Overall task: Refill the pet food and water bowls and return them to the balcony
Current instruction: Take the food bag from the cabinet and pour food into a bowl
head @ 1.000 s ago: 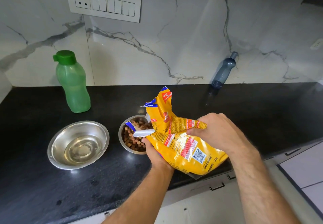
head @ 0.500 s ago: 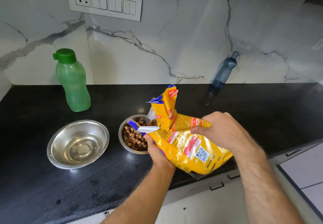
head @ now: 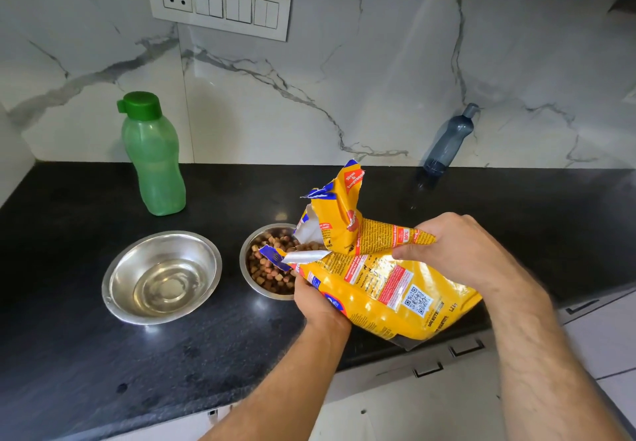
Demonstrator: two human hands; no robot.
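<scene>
Bag (head: 389,289) tipped lower, two bowls, two bottles

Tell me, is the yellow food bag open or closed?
Open. The yellow bag has its torn top spread wide, and kibble shows at its mouth.

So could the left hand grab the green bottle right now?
Probably not yet. The left hand grips the yellow food bag from below, tipped over the kibble bowl. The path to the green bottle looks open, past the water bowl, but the hand must let go first.
</scene>
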